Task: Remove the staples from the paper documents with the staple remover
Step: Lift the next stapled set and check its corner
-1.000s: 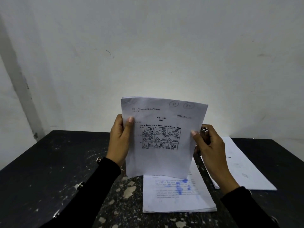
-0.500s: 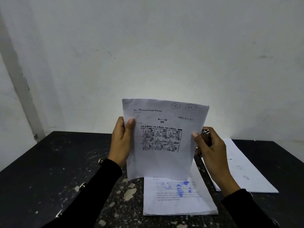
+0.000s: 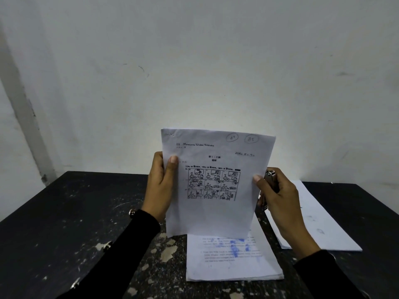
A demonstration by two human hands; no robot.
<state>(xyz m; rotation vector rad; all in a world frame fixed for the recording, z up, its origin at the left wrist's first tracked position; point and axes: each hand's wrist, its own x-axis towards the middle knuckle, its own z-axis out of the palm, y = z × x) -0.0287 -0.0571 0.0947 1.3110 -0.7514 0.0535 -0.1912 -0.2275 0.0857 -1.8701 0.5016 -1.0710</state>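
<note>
I hold a stapled white document [image 3: 216, 212] upright in front of me, printed with a comic grid and handwriting at the top. My left hand [image 3: 160, 186] grips its left edge, thumb on the front. My right hand [image 3: 278, 197] pinches the right edge with its thumb while also clutching a metal staple remover [image 3: 271, 180] against the palm. A crease near the document's top left corner may be where the staple sits, but it is too small to tell.
A stack of papers with blue ink marks [image 3: 233, 260] lies flat on the black, paint-chipped table [image 3: 64, 223] under the held document. More white sheets [image 3: 313, 219] lie to the right. A white wall stands close behind the table.
The held document and both hands have stayed almost still, only drifting slightly lower in view. Grip is unchanged.
</note>
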